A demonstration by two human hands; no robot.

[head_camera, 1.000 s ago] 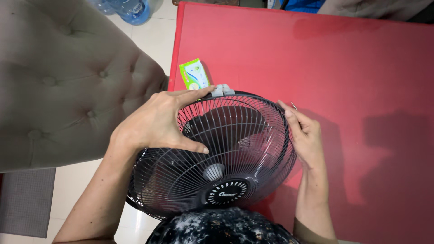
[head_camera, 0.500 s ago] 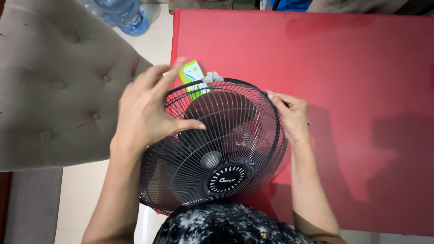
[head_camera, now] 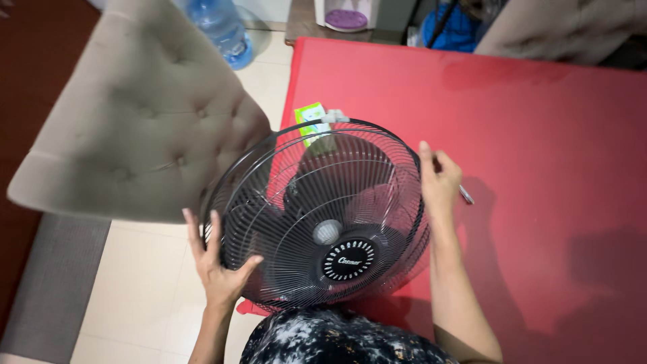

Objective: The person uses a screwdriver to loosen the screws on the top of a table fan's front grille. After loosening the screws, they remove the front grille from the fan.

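A black wire fan cage (head_camera: 317, 216) with a round black centre badge lies tilted over the near left corner of the red table (head_camera: 512, 135), dark blades showing behind the wires. My left hand (head_camera: 217, 266) grips the cage's lower left rim, fingers spread over the wires. My right hand (head_camera: 438, 182) holds the right rim, and a thin metal tool tip (head_camera: 466, 195) sticks out past its fingers. A small white clip (head_camera: 335, 117) sits at the top of the rim.
A green and white packet (head_camera: 311, 118) lies on the table behind the cage. A beige tufted chair (head_camera: 135, 121) stands to the left over tiled floor. A blue water bottle (head_camera: 222, 30) stands beyond it. Dark patterned clothing (head_camera: 337, 340) fills the bottom edge.
My left hand has slid from the top of the cage down to its lower left rim. The cage has tipped up and shifted left. My right hand stays on the right rim.
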